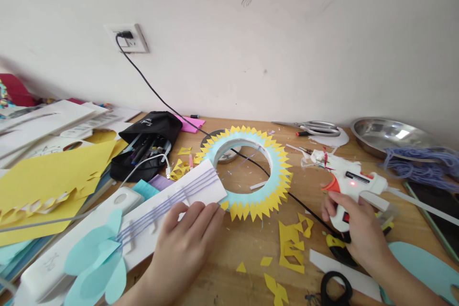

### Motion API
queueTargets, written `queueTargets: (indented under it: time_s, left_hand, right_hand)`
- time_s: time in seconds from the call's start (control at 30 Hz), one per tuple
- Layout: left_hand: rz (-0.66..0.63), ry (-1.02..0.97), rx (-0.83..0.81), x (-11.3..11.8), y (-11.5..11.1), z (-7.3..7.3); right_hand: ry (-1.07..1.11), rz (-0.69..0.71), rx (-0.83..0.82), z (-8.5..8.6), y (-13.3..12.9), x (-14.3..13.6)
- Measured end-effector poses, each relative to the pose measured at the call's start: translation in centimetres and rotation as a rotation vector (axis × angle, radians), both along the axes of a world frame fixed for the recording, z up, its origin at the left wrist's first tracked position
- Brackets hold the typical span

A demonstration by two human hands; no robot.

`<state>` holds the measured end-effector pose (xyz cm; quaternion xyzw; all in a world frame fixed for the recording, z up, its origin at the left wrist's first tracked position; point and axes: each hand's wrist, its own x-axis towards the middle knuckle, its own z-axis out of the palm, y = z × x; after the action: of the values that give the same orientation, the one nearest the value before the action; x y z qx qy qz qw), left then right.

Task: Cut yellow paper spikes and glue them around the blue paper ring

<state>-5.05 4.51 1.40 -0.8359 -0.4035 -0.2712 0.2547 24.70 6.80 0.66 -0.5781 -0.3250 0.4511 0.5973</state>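
Observation:
My left hand [191, 244] is closed over the lower edge of a long white board strip [211, 176], its thumb hidden. Purple yarn strands [161, 208] run lengthwise along the strip, over small white crosspieces. Light blue petal-shaped paper pieces [89, 251] sit at its lower left end. The strip's upper end meets a light blue ring [278, 167] edged with yellow paper points. In my right hand [362, 220], fingers wrapped round the handle, is a white hot glue gun [369, 181] with an orange trigger and a lit red light. Its nozzle points left, apart from the ring.
A black pencil pouch [152, 124], yellow paper [60, 177] and a white power strip [46, 267] lie left. Yellow scraps [287, 248] and black-handled scissors [335, 291] lie in front. A metal bowl [390, 134], purple yarn [416, 167] and a phone [433, 210] lie right. A black cord [154, 91] crosses behind.

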Motion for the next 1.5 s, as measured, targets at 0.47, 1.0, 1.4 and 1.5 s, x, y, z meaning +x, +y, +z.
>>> queueTargets:
  time_s: [0.47, 1.0, 1.4, 1.5]
  left_hand:
    - [-0.019, 0.075, -0.098, 0.4, 0.0, 1.2]
    - [0.027, 0.052, -0.096, 0.4, 0.0, 1.1]
    - [0.018, 0.069, -0.113, 0.5, 0.1, 0.4]
    - [0.026, 0.041, -0.1, 0.6, 0.2, -0.1]
  right_hand:
    - [0.012, 0.016, 0.002, -0.1, -0.1, 0.2]
    - [0.002, 0.044, 0.009, -0.8, 0.0, 0.7]
    - [0.002, 0.034, 0.012, -0.7, 0.0, 0.6]
    - [0.004, 0.039, 0.01, -0.6, 0.0, 0.6]
